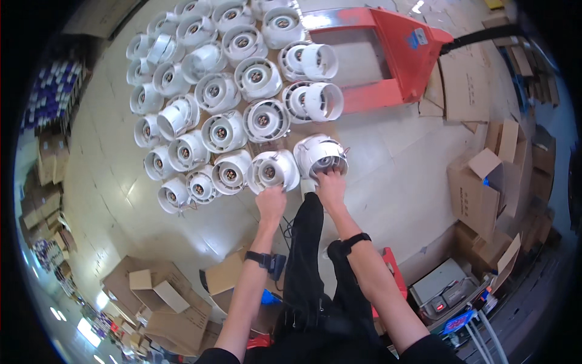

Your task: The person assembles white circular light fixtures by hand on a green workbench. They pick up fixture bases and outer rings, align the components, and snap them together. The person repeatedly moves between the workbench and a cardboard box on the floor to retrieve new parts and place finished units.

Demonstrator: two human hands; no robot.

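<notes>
Two white round plastic housings, which look like fan or motor casings, are in front of me at the near edge of a large group. My left hand (271, 201) is closed at the near rim of the left housing (290, 162). My right hand (331, 189) reaches over the rim of the right housing (306, 151), its fingers bent together inside by the grey centre part (326, 162). The fingertips are hidden, so what they hold cannot be made out. Thin reddish wires show at that housing's right side.
Many similar housings (221, 130) stand in rows ahead and left. A red pallet jack (397, 54) is at the far right, with flattened cardboard (467, 85) beside it. Open cartons (479, 188) stand right, others (163, 303) at lower left. A grey device (442, 291) sits at lower right.
</notes>
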